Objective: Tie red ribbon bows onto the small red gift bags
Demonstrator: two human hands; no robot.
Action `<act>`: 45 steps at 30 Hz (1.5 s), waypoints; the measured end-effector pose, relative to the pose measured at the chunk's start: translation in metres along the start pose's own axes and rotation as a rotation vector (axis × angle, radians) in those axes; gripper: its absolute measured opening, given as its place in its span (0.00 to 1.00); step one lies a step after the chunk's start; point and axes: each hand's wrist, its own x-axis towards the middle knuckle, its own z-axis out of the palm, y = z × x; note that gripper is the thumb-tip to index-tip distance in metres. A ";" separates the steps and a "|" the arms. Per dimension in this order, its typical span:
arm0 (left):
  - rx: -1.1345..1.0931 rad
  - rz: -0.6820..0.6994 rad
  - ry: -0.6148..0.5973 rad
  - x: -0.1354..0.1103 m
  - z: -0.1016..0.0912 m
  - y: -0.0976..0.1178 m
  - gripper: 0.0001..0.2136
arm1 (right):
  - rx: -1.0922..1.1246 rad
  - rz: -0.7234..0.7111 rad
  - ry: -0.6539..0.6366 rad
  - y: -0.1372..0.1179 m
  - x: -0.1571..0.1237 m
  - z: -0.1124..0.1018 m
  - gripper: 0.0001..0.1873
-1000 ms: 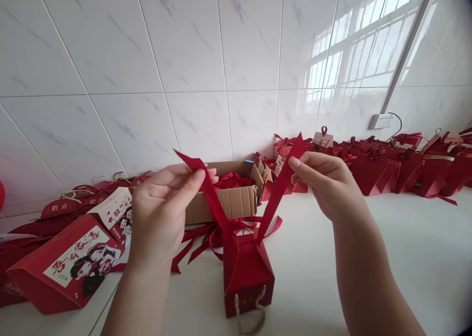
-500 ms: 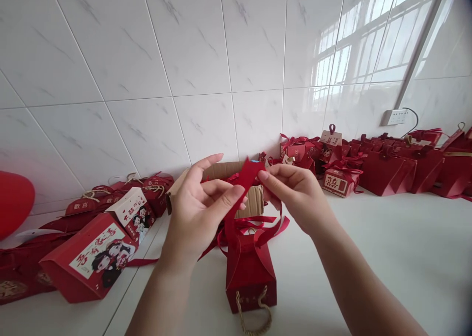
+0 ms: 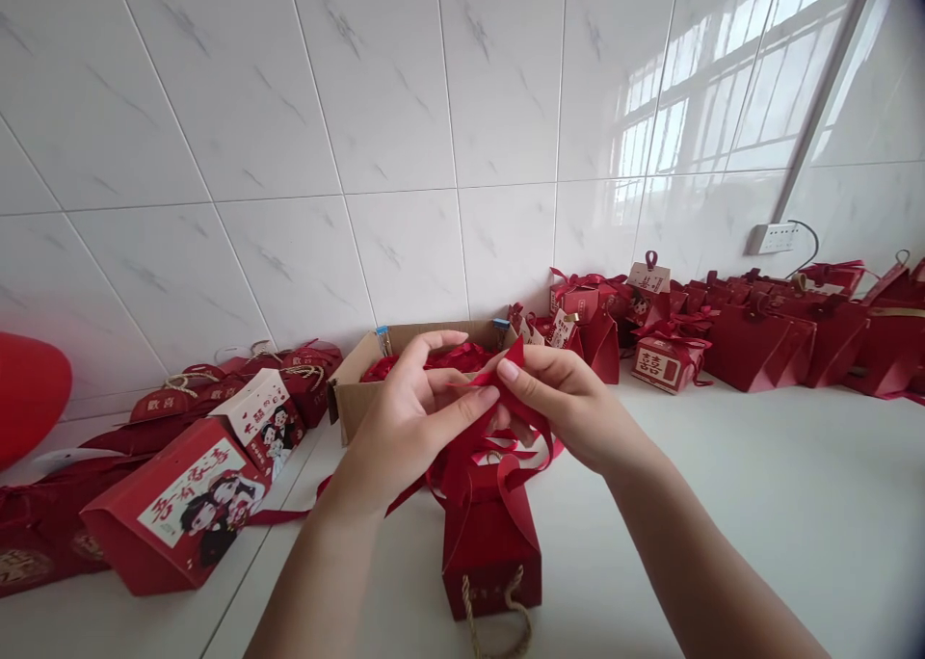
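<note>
Between my hands is a red ribbon, its pointed end sticking up beside my right thumb. My left hand pinches the ribbon with thumb and fingers, the index finger raised a little. My right hand grips it too, thumb pressed against the fingers, close to my left fingertips. Below them stands a small dark red gift box on the white table, with a twisted rope handle hanging at its near side. More ribbon loops lie at the top of the box, partly hidden by my hands.
A cardboard box with red ribbon inside stands behind my hands. On the left are red gift boxes with printed couples, and a red balloon. Several red boxes line the wall at right, below a socket.
Both hands have come down slightly and closer together. The ribbon, held up as a wider flat strip before, is now folded between the fingertips with its pointed end at my right thumb.
</note>
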 end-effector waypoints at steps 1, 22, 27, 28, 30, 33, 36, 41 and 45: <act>-0.033 -0.021 -0.065 0.002 -0.003 -0.002 0.22 | 0.011 -0.020 -0.021 0.002 0.002 -0.002 0.15; 0.003 -0.035 0.046 0.012 -0.011 -0.009 0.27 | -0.826 -0.475 -0.117 0.000 0.000 -0.029 0.16; 0.576 0.323 0.370 0.006 -0.012 -0.004 0.36 | -0.565 -0.229 0.058 -0.010 -0.014 -0.036 0.13; 0.654 0.378 0.398 0.004 -0.015 -0.003 0.37 | -0.567 -0.177 0.110 -0.011 -0.019 -0.037 0.15; 0.801 0.453 0.421 -0.002 -0.026 -0.002 0.37 | -0.652 -0.092 0.186 -0.012 -0.030 -0.040 0.18; 1.061 0.466 0.427 -0.016 -0.054 -0.008 0.35 | -0.887 -0.003 0.268 -0.007 -0.053 -0.047 0.20; 1.300 0.410 0.392 -0.033 -0.092 -0.028 0.31 | -1.037 0.123 0.298 0.006 -0.083 -0.062 0.21; 1.444 0.103 0.253 -0.059 -0.145 -0.079 0.27 | -1.156 0.478 0.313 0.039 -0.127 -0.094 0.18; 1.407 0.097 0.134 -0.067 -0.147 -0.112 0.23 | -1.203 0.489 0.196 0.054 -0.124 -0.098 0.12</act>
